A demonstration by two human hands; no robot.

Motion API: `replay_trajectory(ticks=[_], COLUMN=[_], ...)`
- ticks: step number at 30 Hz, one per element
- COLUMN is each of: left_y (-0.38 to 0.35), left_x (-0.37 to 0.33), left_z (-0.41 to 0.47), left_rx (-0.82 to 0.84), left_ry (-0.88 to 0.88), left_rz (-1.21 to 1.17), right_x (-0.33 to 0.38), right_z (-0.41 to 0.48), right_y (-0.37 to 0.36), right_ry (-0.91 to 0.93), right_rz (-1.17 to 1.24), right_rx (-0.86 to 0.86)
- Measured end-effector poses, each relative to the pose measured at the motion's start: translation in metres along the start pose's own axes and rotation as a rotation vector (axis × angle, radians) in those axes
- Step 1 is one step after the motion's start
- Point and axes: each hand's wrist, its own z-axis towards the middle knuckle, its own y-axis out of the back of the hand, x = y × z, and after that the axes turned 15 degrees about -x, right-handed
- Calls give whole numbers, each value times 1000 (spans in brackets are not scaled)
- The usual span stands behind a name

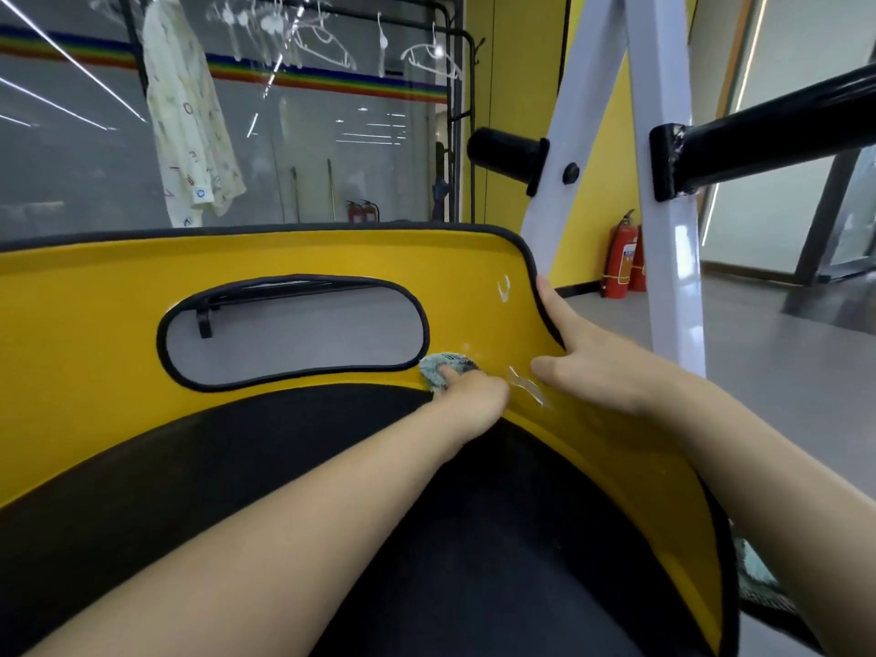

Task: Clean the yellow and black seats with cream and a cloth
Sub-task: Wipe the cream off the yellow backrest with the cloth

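The seat has a yellow backrest [118, 301] with black piping, an oval cutout [294, 329] and a black cushion [237, 467]. My left hand [474, 391] grips a small teal cloth [438, 369] and presses it on the yellow surface just right of the cutout. My right hand [583, 358] rests on the backrest's right edge, index finger straight along the black rim and thumb flat on the yellow face; its other fingers are hidden behind the rim. White cream smears show near the top corner [504, 289] and between my hands [527, 390].
A white metal frame [663, 239] with black bars [768, 130] rises right behind the seat. Red fire extinguishers [622, 260] stand by the yellow wall. Another teal cloth [753, 576] lies below the seat's right edge. A glass wall with a hanging garment [189, 120] is behind.
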Motion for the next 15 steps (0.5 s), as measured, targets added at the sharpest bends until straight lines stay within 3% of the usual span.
replay_trajectory(ticks=[2,5,7,11,13,15], left_y=[4,10,8,1,2,6], left_x=[-12,-14,7,20,13,12], left_z=[0,-1,3,1,-2,-1], left_rx=[-166,-325,-261,6,-43,-147], left_ry=[-67,-337,-426,-218,-223,-353], left_rz=[-147,-96,23,125,29,11], right_x=[0,-1,-3,-3,-2,-3], right_z=[-1,0,2,1,1,1], right_y=[1,-1,-2,-2,-1,-1], right_ry=[-9,-3,-5,1,-2,-5], right_rz=[13,21,18,11,11,13], right_rx=[1,10,11,3,7,10])
